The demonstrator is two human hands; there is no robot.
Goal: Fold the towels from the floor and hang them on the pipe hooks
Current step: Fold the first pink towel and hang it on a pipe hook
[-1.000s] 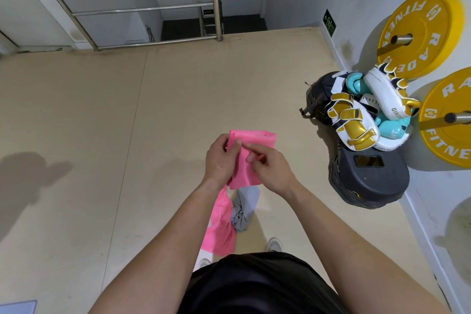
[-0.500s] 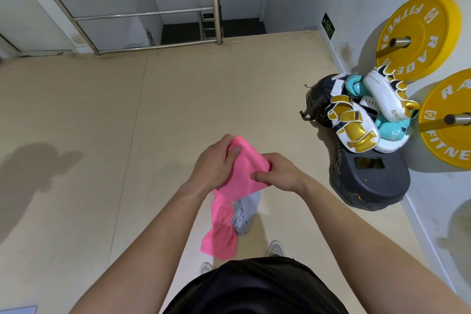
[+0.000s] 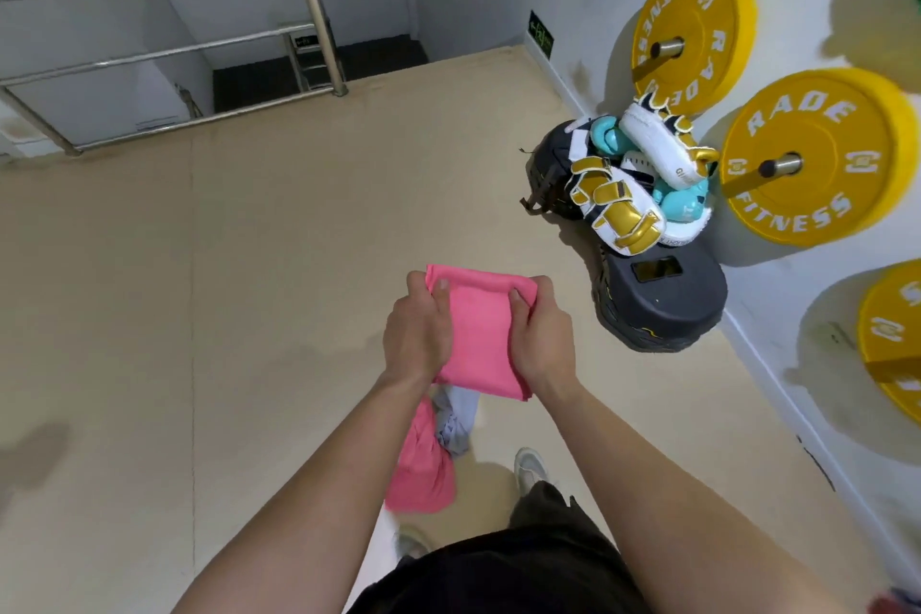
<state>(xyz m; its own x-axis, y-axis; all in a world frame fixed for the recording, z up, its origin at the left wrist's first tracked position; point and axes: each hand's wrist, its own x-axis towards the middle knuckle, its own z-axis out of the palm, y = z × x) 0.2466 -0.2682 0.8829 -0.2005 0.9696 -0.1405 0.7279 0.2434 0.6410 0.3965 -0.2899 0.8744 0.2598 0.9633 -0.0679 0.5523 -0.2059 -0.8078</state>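
A folded pink towel (image 3: 481,334) is held out flat in front of me at waist height. My left hand (image 3: 416,334) grips its left edge with the thumb on top, and my right hand (image 3: 540,339) grips its right edge the same way. Below them, on the beige floor by my feet, lie a second pink towel (image 3: 421,469) and a crumpled grey towel (image 3: 456,424). No pipe hooks are in view.
Yellow weight plates (image 3: 810,160) hang on pegs along the right wall. A pile of white-and-gold boxing pads (image 3: 623,199) sits on a black step platform (image 3: 663,299) against that wall. A steel stair railing (image 3: 309,0) stands at the back left.
The pink towel went from a loose hanging fold to a flat, squared fold stretched between both hands. The view has swung toward the right wall.
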